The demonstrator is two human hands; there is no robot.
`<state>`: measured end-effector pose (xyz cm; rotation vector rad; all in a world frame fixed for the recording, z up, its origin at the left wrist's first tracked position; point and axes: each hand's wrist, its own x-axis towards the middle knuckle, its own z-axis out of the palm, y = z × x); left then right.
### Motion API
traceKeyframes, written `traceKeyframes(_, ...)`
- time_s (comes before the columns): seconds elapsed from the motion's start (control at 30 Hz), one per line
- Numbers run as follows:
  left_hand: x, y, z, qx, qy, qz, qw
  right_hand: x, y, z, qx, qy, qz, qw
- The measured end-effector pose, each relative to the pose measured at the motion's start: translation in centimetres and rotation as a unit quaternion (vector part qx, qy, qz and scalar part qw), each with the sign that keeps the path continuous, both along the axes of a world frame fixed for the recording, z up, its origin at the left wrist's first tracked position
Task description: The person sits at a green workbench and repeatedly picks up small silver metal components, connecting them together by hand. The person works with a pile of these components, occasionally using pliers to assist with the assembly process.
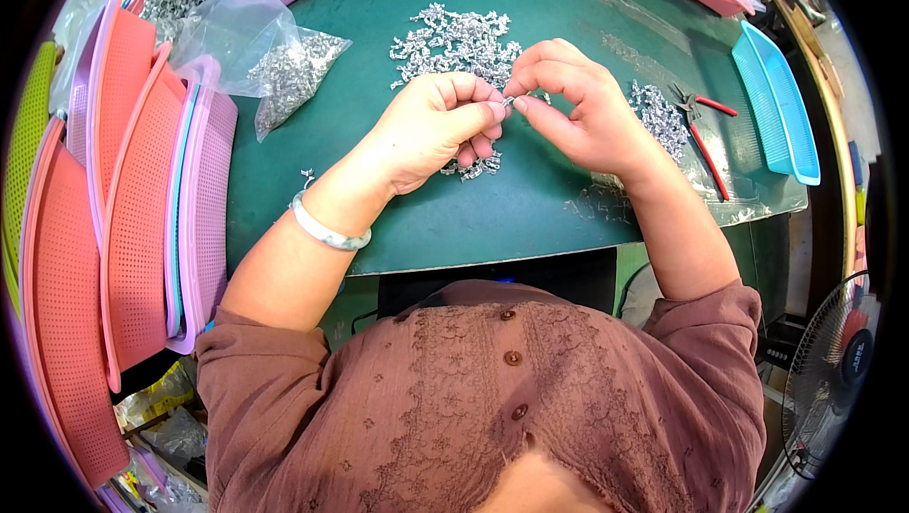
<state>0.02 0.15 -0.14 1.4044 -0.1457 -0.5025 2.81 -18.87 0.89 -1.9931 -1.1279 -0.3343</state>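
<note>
Over the green table, my left hand (445, 122) and my right hand (568, 101) meet, fingertips almost touching. Between them is a small silvery metal piece (508, 101), pinched by the thumb and finger of each hand; its exact shape is too small to make out. Just beyond my hands lies a heap of small silvery metal parts (453, 42). A smaller cluster of such parts (481, 166) sits partly hidden beneath my left hand. To the right of my right hand is another pile of small metal parts (657, 117).
Red-handled pliers (699, 134) lie at the right, near a blue plastic basket (776, 101). A clear bag of metal parts (298, 77) rests at the left beside stacked pink and purple baskets (142, 200). More baskets line the far edge; a fan (826, 371) stands lower right.
</note>
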Motion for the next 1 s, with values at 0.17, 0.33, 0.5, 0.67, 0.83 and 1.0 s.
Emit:
traceKeyframes(0.17, 0.0, 0.0, 0.0, -0.024, 0.016, -0.003, 1.000, 0.1, -0.1, 0.1, -0.011, -0.001, 0.002, 1.000)
traceKeyframes(0.33, 0.1, 0.2, -0.2, -0.073, 0.044, 0.003, 0.996, 0.7, -0.5, 0.0, -0.011, -0.007, -0.024, 1.000)
traceKeyframes(0.5, 0.5, 0.6, -0.3, -0.125, 0.069, -0.004, 0.990, 1.3, -2.0, 0.2, -0.109, -0.005, -0.064, 0.992)
traceKeyframes(0.67, 0.8, 0.9, -0.2, -0.179, 0.071, -0.022, 0.981, 0.6, -1.9, 0.3, -0.195, -0.013, -0.047, 0.980)
traceKeyframes(0.83, 0.6, 0.8, -0.2, -0.154, 0.071, -0.014, 0.985, 0.6, -1.3, -0.3, -0.199, -0.038, -0.034, 0.979)
traceKeyframes(1.0, 0.2, 0.0, -0.4, -0.033, 0.029, 0.020, 0.999, 0.7, -0.9, -0.3, -0.108, 0.020, -0.021, 0.994)
